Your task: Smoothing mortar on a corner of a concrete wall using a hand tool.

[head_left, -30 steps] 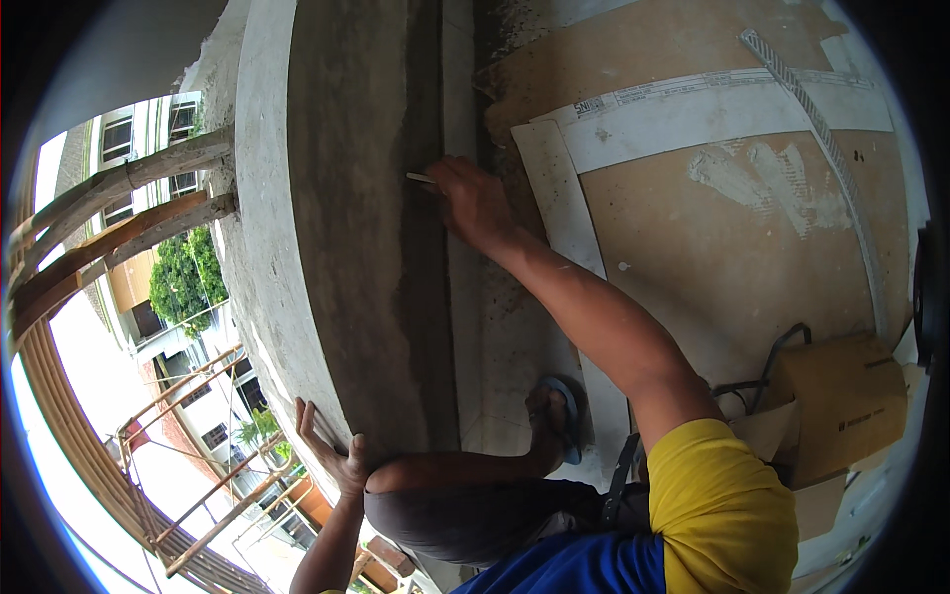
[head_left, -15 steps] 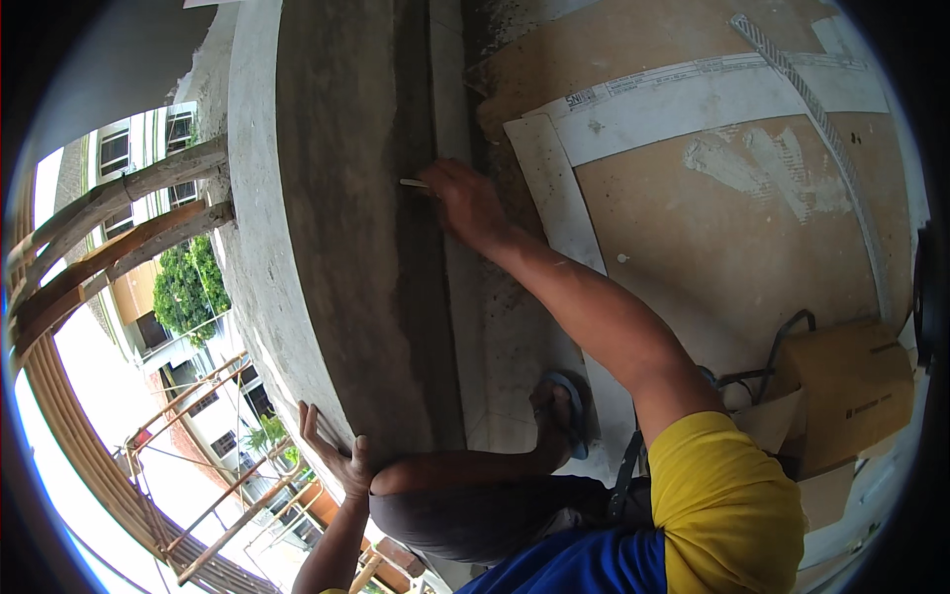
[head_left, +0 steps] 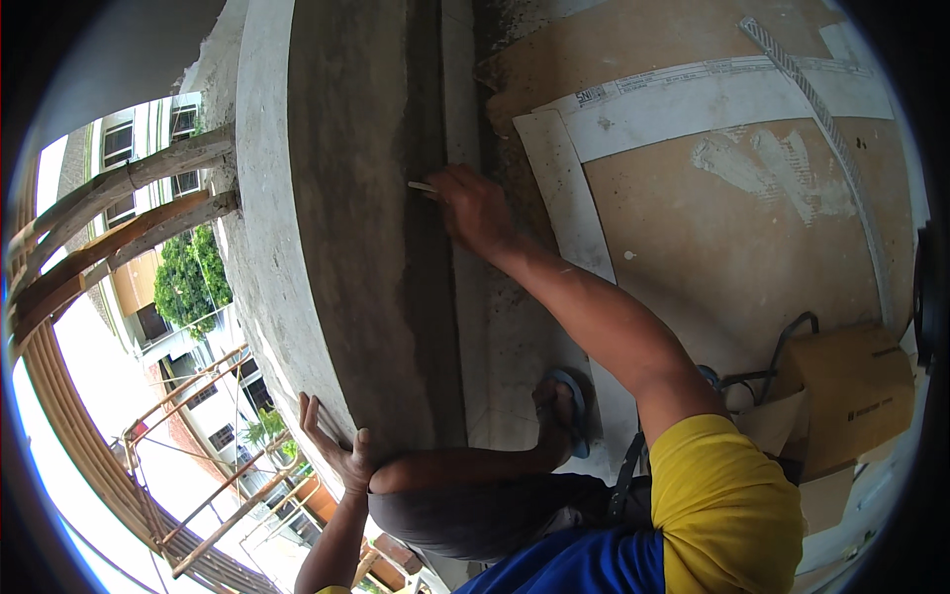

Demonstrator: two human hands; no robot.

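Note:
A thin, pale, flat piece (head_left: 422, 187) sticks out of my right hand (head_left: 475, 208), whose fingers are closed around it; its exact kind is too small to tell. That hand is at the darker, damp-looking strip along the right side of a grey cement-plastered ledge (head_left: 361, 247). On the ledge's outer left edge rests my left hand (head_left: 341, 450), fingers spread and thumb apart, holding nothing. My bent knee is right beside it.
Beyond the ledge on the left are bamboo scaffolding (head_left: 213, 396), wooden poles (head_left: 129, 188) and buildings. Stained brown boards (head_left: 712, 228) cover the floor at right, with a long metal strip (head_left: 831, 129) across them. A cardboard box (head_left: 846, 396) stands at lower right.
The whole view has shifted slightly, so the ledge sits a little further right. My right hand keeps nearly the same spot with the pale piece; my left hand stays on the edge.

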